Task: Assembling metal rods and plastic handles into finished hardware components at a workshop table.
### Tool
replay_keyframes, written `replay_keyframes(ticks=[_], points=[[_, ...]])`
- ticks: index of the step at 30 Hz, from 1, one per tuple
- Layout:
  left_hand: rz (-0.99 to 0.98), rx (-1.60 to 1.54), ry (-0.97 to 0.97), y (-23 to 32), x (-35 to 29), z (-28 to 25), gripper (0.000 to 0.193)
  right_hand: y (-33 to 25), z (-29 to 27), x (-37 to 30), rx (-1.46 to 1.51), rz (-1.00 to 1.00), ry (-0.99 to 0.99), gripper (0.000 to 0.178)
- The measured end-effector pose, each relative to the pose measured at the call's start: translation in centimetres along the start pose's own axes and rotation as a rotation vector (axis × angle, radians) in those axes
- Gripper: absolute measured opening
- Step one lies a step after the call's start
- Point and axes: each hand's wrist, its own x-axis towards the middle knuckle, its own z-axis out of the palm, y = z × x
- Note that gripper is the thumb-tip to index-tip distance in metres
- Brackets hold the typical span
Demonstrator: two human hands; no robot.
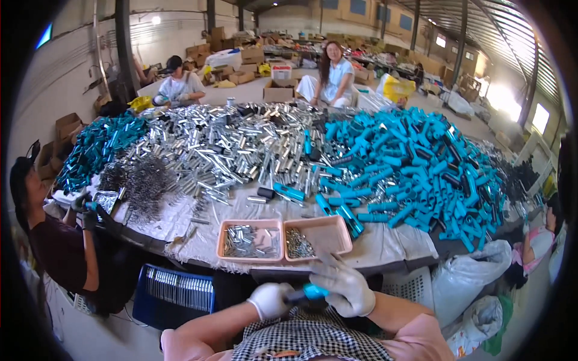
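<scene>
White work gloves cover both of my hands. My left hand [272, 301] is closed around the dark end of a teal and black tubular handle [315, 292], held low in front of my checked apron. Against the handle's teal end is my right hand [348, 290], its fingers smeared by motion, so their grip is unclear. Just beyond my hands, at the table's near edge, sit two pink trays side by side. The left tray [250, 259] contains small silver metal parts; the right tray [328, 238] has a smaller heap of tiny metal pieces.
Teal tubular parts [415, 174] are heaped on the table's right, silver metal tubes [241, 144] in the middle, dark springs [147, 186] further left. A blue crate [144, 301] of metal rods stands below left. White sacks [466, 277] stand right. Other people sit around the table.
</scene>
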Motion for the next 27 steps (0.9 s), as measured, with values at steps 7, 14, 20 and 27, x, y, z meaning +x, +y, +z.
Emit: replay_keyframes(ticks=[7, 14, 20, 27], points=[[0.174, -0.61, -0.48, 0.5, 0.8, -1.5, 0.022, 2.5, 0.3, -5.3, -0.782, -0.285, -0.281, 0.036], [0.065, 0.051, -0.42, 0.1, 0.5, 0.1, 0.032, 4.7, 3.3, -6.8, -0.534, -0.071, -0.51, 0.048], [0.063, 0.388, -0.08, -0.7, 3.1, -4.1, 0.028, 5.8, 3.7, -4.7, -0.409, 0.073, -0.37, 0.048], [-0.244, -0.464, 1.007, -0.9, 3.3, -6.7, 0.058, 2.8, 6.1, -3.9, -0.025, 0.377, 0.037, 0.069]])
